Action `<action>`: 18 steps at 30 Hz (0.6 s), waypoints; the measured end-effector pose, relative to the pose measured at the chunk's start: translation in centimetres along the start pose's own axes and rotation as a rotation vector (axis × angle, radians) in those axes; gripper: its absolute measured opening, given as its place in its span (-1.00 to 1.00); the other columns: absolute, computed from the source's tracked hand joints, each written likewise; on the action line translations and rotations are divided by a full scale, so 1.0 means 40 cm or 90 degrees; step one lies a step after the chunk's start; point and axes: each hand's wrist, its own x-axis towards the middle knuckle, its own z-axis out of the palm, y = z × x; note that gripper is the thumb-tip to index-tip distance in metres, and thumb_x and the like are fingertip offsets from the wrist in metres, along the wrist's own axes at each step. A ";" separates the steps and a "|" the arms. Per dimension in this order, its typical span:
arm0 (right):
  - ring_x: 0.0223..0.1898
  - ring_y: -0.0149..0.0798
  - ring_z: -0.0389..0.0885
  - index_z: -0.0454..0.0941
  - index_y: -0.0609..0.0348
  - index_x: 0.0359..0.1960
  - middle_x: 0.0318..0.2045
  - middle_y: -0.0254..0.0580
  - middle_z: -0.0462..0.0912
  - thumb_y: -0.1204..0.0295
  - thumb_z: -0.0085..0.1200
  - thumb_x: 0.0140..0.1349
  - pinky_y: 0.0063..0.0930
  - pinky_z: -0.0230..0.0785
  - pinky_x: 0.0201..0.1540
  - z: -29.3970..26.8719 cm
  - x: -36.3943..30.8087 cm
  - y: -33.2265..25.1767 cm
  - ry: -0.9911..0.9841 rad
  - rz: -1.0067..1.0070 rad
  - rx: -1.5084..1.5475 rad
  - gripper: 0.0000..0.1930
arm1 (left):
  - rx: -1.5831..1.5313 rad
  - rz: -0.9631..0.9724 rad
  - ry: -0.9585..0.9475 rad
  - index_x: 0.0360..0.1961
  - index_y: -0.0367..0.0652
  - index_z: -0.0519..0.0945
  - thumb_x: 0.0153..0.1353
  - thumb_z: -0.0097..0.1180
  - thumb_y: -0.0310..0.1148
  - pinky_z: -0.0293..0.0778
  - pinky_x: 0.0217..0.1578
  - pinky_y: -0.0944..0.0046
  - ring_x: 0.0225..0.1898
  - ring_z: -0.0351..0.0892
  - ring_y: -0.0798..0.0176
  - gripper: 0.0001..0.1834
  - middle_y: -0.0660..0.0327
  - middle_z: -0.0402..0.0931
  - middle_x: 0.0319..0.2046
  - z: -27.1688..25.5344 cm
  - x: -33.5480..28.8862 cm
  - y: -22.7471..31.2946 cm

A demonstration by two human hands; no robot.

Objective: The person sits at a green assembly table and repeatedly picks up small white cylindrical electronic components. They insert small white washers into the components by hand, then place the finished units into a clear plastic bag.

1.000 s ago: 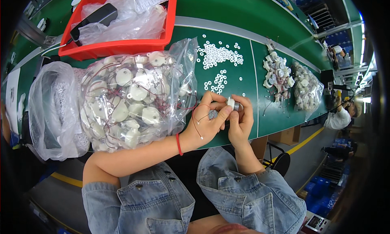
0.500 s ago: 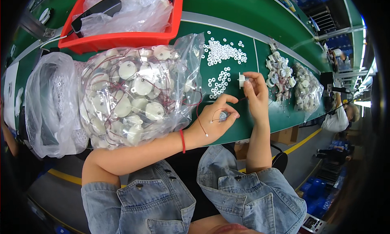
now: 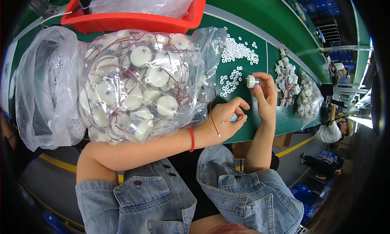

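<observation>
My right hand (image 3: 266, 98) is closed on a small wired motor (image 3: 252, 81) with a round white housing and a silvery body, held above the green tabletop. To its left and nearer me, my left hand (image 3: 225, 121) is curled round another silvery part (image 3: 233, 118), mostly hidden by the fingers. A thin dark red lead (image 3: 214, 122) with a white plug trails across the back of that hand. Beyond both hands, many white ring washers (image 3: 231, 83) lie loose on the table. A clear bag (image 3: 134, 87) full of white wired motors bulges beside my left forearm.
At the far left a red bin (image 3: 134, 22) holds clear plastic. Below it stands an open clear bag (image 3: 44, 92) with white rings. On the right lie a heap of motors (image 3: 286, 77) and another filled bag (image 3: 308, 98). People work further off at right.
The view has shifted, so the table things sit further right and higher. The motor in my right hand has turned, showing more of its white face and silvery body. Both hands keep their holds.
</observation>
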 end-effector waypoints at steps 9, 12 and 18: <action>-0.17 -0.44 0.42 0.43 0.31 0.01 -0.18 -0.25 0.44 0.53 0.05 0.30 -0.58 0.26 -0.10 0.001 -0.002 -0.017 -0.036 -0.058 -0.008 -0.73 | 0.007 0.008 0.006 -0.05 -0.24 0.44 0.25 0.12 -0.49 0.46 -0.23 0.27 -0.31 0.62 0.24 -0.74 0.11 0.60 -0.38 -0.001 0.002 -0.001; -0.18 -0.46 0.42 0.43 0.31 0.01 -0.20 -0.28 0.47 0.52 0.04 0.32 -0.60 0.26 -0.11 -0.004 -0.001 -0.018 -0.004 -0.029 -0.035 -0.75 | 0.001 0.006 0.004 -0.06 -0.25 0.44 0.25 0.12 -0.49 0.46 -0.24 0.27 -0.31 0.63 0.23 -0.75 0.10 0.60 -0.38 0.001 0.004 -0.002; -0.26 -0.52 0.45 0.46 0.30 -0.04 -0.28 -0.33 0.53 0.50 0.04 0.35 -0.64 0.30 -0.18 0.002 0.014 -0.003 -0.010 0.018 -0.123 -0.80 | 0.002 0.037 0.027 -0.07 -0.27 0.45 0.24 0.13 -0.50 0.47 -0.26 0.28 -0.33 0.63 0.22 -0.75 0.07 0.60 -0.40 0.007 0.000 -0.015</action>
